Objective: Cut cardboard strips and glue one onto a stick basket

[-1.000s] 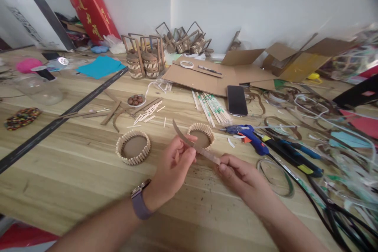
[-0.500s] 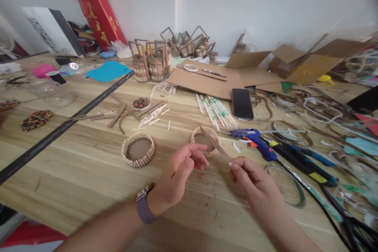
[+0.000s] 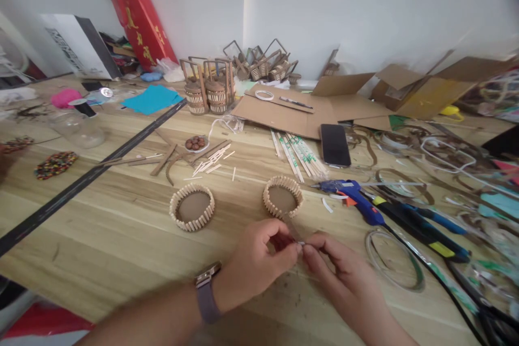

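A thin brown strip (image 3: 291, 225) with a small white end is pinched between my two hands. My left hand (image 3: 267, 251), with a watch on the wrist, closes thumb and fingers on it. From the other side my right hand (image 3: 338, 265) pinches the white end, the fingertips of both hands nearly touching. Just beyond them stands a round tray (image 3: 283, 199) with a brown base and a wall of short wooden sticks. A similar round tray (image 3: 192, 207) stands to the left.
A blue glue gun (image 3: 351, 193), a cutter and blue-handled pliers lie at the right, with a phone (image 3: 334, 144) behind. Loose sticks (image 3: 213, 161) lie behind the trays. Small lidded baskets (image 3: 217, 94) and cardboard (image 3: 284, 111) stand or lie farther back.
My left hand has moved right and closed on the strip. My right hand has come down and left with the strip, which no longer lies over the right tray. The view has shifted slightly.
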A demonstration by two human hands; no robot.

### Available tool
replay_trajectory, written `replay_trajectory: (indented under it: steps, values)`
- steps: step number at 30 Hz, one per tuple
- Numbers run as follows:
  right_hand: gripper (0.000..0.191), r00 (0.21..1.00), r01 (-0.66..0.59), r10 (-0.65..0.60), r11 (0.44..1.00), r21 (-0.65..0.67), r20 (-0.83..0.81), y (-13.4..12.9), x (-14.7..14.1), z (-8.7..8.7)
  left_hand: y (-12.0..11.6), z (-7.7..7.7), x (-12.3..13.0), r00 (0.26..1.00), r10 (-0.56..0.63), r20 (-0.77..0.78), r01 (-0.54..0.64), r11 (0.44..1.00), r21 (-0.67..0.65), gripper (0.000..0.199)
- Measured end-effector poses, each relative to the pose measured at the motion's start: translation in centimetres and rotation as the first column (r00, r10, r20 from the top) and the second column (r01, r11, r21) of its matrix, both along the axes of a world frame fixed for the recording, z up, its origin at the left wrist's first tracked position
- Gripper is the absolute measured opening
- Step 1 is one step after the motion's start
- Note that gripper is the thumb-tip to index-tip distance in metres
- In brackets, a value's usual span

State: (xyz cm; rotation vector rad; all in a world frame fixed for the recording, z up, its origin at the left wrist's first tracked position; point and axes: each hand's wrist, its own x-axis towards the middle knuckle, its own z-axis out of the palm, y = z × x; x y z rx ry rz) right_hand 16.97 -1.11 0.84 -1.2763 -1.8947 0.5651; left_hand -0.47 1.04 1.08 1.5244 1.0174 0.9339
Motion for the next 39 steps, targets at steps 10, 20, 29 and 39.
replay_trajectory:
  steps: [10,20,29,39]
  values:
    - [0.015,0.997,-0.071,0.064,0.983,0.168,0.05,-0.4,-0.1,0.0,-0.8,0.1,-0.2,0.999,0.025,-0.043,-0.02,0.993,0.114,0.01]
    - [0.014,0.996,-0.064,0.045,0.967,0.246,0.082,-0.3,-0.1,-0.1,-0.8,0.3,-0.3,0.998,0.048,-0.042,-0.043,0.992,0.117,0.011]
    - [0.013,0.956,-0.077,-0.096,0.831,0.551,0.279,-1.0,0.5,0.7,-1.2,0.2,0.0,0.992,0.126,-0.027,-0.122,0.985,0.121,0.01]
    - [0.015,0.946,-0.055,-0.111,0.87,0.491,0.304,-1.2,0.6,0.0,-1.6,0.1,0.1,0.995,0.066,-0.074,-0.054,0.987,0.153,0.011]
